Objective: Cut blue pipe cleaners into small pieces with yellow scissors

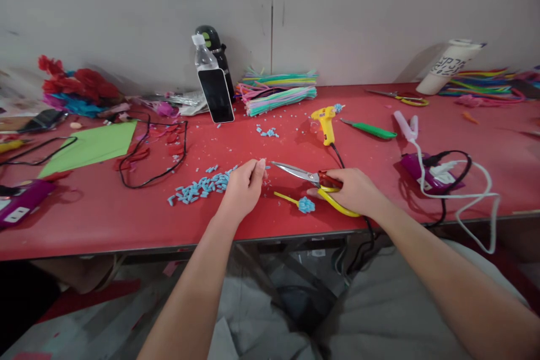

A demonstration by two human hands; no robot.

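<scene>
My right hand (356, 191) grips the yellow and red handles of a pair of scissors (297, 172), whose blades point left toward my left hand. The fingers of my left hand (245, 184) are pinched together; what they hold is too small to make out. Beside and partly behind that hand lies a loose pile of short light-blue pipe cleaner pieces (202, 187). In front of the scissors, on the red table (253, 219), rests a yellow stem with a light-blue cluster (306, 205) at its end.
A yellow hot glue gun (324, 124), a green-handled tool (373, 130) and a purple power strip (432, 173) with cables lie to the right. Pipe cleaner bundles (280, 95) and a phone (216, 95) leaning on bottles are at the back. Left lies green paper (90, 146).
</scene>
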